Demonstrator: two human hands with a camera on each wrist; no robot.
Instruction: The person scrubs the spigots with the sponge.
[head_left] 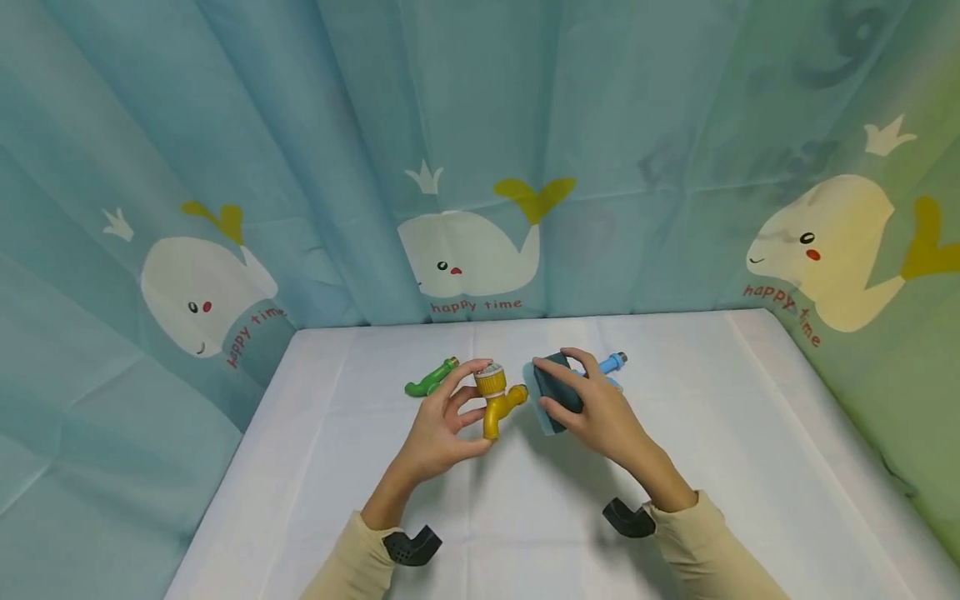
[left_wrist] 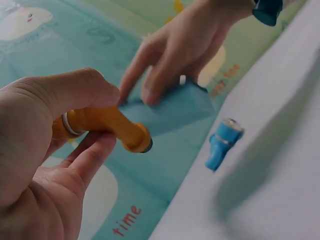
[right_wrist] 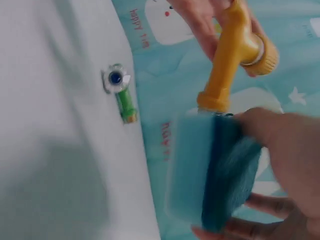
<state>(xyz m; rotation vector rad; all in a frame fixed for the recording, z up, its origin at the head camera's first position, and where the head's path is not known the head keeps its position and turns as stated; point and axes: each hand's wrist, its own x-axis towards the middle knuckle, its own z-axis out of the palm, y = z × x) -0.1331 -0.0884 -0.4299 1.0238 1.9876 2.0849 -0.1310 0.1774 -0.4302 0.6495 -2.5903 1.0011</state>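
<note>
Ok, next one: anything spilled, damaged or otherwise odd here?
Nothing stands out. The left hand holds the yellow tap, the right hand grips the sponge, and the green tap and blue tap lie on the table. No spill or damage shows.

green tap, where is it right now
In the head view, the green tap lies on the white tabletop, left of centre, just beyond the left hand, which holds the yellow tap.

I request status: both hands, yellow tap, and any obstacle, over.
Left hand grips yellow tap. Right hand holds sponge close by. Nothing seen between them.
</note>
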